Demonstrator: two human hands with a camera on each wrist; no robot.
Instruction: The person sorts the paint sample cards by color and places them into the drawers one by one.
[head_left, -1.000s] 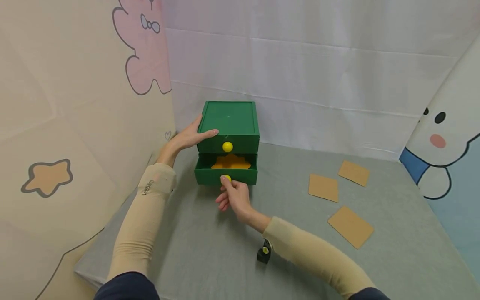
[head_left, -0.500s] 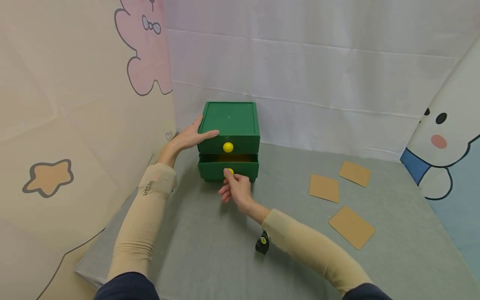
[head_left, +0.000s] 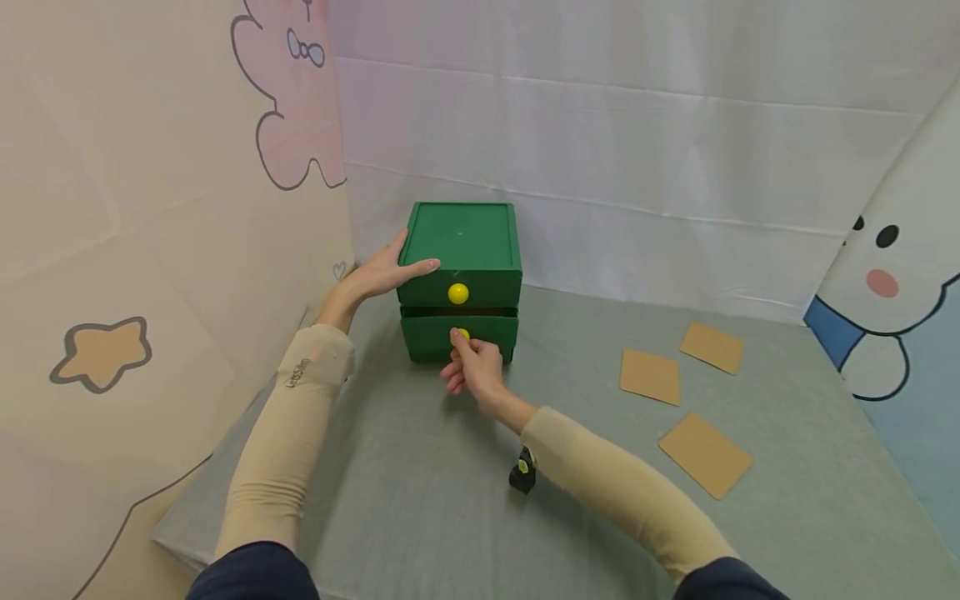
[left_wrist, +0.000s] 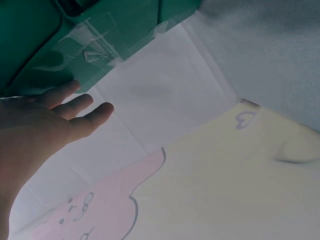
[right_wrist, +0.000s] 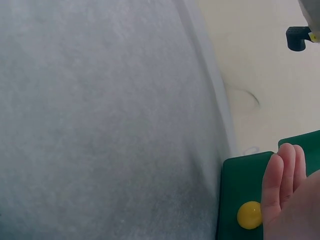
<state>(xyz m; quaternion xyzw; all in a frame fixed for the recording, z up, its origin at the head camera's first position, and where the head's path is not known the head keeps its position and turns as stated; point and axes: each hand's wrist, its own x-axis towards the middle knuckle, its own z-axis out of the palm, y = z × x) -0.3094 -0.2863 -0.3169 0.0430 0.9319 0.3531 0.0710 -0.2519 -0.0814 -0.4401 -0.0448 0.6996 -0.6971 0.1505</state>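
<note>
A small green chest with two drawers (head_left: 465, 237) stands near the back wall, each drawer front bearing a round yellow knob. My left hand (head_left: 382, 271) rests on its top left edge, thumb across the front of the top and fingers along the side; in the left wrist view three fingertips (left_wrist: 102, 112) stick out beside the green wall. My right hand (head_left: 480, 371) holds the knob (head_left: 463, 334) of the lower drawer (head_left: 427, 337) between thumb and index finger, other fingers loose below. A narrow dark gap shows above that drawer; its inside is hidden. The upper drawer (head_left: 487, 289) is closed.
Three tan cards (head_left: 649, 377) lie on the grey tabletop (head_left: 420, 500) to the right of the chest. A white curtain (head_left: 622, 167) hangs behind, and a printed cloth wall (head_left: 172, 250) stands close on the left. A black wrist camera (head_left: 522, 473) hangs under the right sleeve.
The lower drawer has slid inward from partly out to nearly closed, pushed by my right hand. The orange wavy-edged piece inside has gone out of sight. My left hand stays put.
</note>
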